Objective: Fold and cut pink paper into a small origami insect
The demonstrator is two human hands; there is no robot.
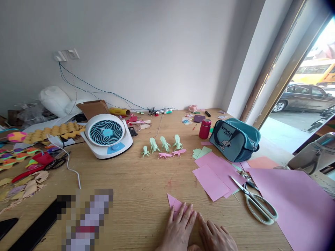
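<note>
A small folded piece of pink paper (173, 201) lies on the wooden table near the front, with one pointed corner showing. My left hand (180, 225) rests flat over it, fingers stretched out and pressing it down, so most of the paper is hidden. Close beside, my right hand (216, 235) has its index finger extended toward the left fingertips and the paper's covered side. Its other fingers are loosely stretched, and nothing shows in them. Farther back stand several green folded paper figures (164, 143), with two pink folded paper figures (179, 152) in front of them.
Right of my hands lie pink sheets (211, 181), scissors (258, 204) and a large pink sheet (300, 205). A blue bag (225, 139) and red flask (205, 129) stand behind. At left are a white fan (107, 136), a cable (70, 162) and egg trays (56, 132).
</note>
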